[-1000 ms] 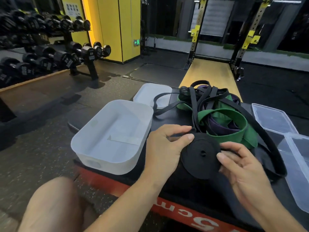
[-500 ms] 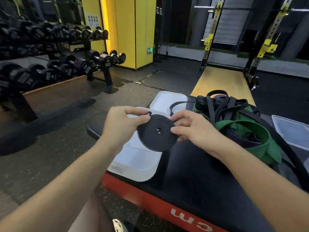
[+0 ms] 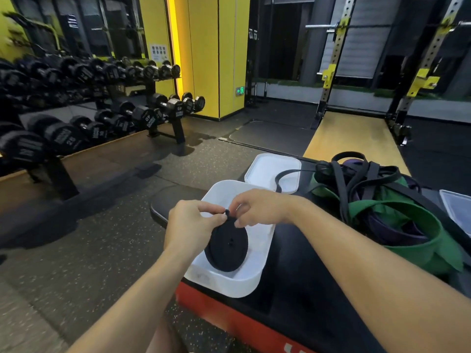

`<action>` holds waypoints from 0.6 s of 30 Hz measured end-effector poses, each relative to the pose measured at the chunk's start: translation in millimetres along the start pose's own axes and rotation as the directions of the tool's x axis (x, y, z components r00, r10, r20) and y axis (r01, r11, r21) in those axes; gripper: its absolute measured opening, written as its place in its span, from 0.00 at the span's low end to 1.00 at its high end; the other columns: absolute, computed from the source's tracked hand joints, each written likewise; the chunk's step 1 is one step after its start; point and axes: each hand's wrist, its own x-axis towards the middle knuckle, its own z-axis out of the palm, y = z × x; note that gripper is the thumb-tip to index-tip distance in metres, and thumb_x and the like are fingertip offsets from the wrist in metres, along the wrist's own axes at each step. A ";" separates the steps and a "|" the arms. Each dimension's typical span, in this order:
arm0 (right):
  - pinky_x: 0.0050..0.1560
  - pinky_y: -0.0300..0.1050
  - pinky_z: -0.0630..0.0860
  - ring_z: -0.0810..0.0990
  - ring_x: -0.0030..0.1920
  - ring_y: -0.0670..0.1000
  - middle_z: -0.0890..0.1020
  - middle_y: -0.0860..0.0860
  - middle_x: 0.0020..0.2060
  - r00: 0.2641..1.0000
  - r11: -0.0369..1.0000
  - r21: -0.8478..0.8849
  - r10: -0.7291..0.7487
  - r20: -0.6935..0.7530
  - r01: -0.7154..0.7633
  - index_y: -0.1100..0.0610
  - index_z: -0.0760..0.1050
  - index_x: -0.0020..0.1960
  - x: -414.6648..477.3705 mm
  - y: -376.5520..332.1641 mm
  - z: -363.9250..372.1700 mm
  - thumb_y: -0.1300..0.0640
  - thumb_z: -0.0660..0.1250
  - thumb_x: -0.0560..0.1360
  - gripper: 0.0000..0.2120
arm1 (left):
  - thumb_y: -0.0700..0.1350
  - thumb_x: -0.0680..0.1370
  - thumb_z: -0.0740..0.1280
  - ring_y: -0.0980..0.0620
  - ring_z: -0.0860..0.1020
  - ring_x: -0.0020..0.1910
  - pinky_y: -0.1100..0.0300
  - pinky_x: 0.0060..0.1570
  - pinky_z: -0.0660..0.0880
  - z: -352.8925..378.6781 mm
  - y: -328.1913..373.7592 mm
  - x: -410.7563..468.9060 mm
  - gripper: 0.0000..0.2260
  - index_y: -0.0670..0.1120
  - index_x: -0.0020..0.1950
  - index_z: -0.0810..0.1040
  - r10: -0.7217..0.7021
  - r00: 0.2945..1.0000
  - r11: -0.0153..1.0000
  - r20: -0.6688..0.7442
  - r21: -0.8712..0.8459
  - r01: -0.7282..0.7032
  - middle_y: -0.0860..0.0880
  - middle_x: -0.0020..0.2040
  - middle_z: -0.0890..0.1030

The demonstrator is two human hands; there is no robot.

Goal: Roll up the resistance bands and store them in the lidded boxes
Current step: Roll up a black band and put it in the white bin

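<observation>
Across it goes: the rolled black band (image 3: pixel 226 248) has left the bench beside the pile and now stands on edge inside the white box (image 3: pixel 229 286), its lower rim apparently down on the box floor. Both hands are up at the top of the coil. The left hand (image 3: pixel 193 225) has a curled grip on the upper edge, and the right hand (image 3: pixel 257 207) pinches the little tail end sticking up there. So this is the storing step for band one. Next, I'd say, comes tucking that tail and easing off gently, or the coil may spring loose. The black bench (image 3: pixel 293 263) carries it all. Just behind the box lies its lid (image 3: pixel 262 169), a loose black band draped across it. To the right sits the tangle of bands (image 3: pixel 407 225), green, purple and black, all waiting, with a clear box (image 3: pixel 456 207) beyond. Far left, the dumbbell rack (image 3: pixel 163 105).
</observation>
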 end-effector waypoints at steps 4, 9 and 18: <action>0.48 0.34 0.80 0.84 0.52 0.46 0.86 0.56 0.57 0.998 0.931 0.361 -0.056 0.013 0.047 0.58 0.78 0.63 3.0 1.9 2.7 0.63 0.71 0.79 0.13 | 0.44 0.72 0.80 0.59 0.84 0.46 0.58 0.50 0.81 -2.2 0.3 -1.2 0.07 0.56 0.41 0.88 -0.010 1.000 1.000 0.029 -0.004 0.010 0.57 0.42 0.87; 0.48 0.35 0.80 0.86 0.49 0.48 0.86 0.61 0.52 0.994 0.902 0.419 -0.097 -0.048 0.108 0.64 0.79 0.59 6.9 9.8 6.0 0.66 0.74 0.77 0.11 | 0.45 0.73 0.79 0.60 0.83 0.47 0.64 0.44 0.76 -0.9 5.4 -5.8 0.05 0.55 0.44 0.88 0.024 1.000 0.998 0.020 0.052 -0.025 0.57 0.45 0.86; 0.52 0.42 0.83 0.86 0.46 0.50 0.87 0.60 0.48 0.998 0.953 0.295 -0.064 -0.016 0.066 0.61 0.83 0.54 28.4 6.7 11.0 0.65 0.75 0.75 0.08 | 0.52 0.78 0.72 0.54 0.79 0.60 0.54 0.56 0.76 -31.5 13.4 -12.9 0.10 0.57 0.59 0.84 0.281 0.960 0.824 0.021 0.508 -0.252 0.61 0.60 0.82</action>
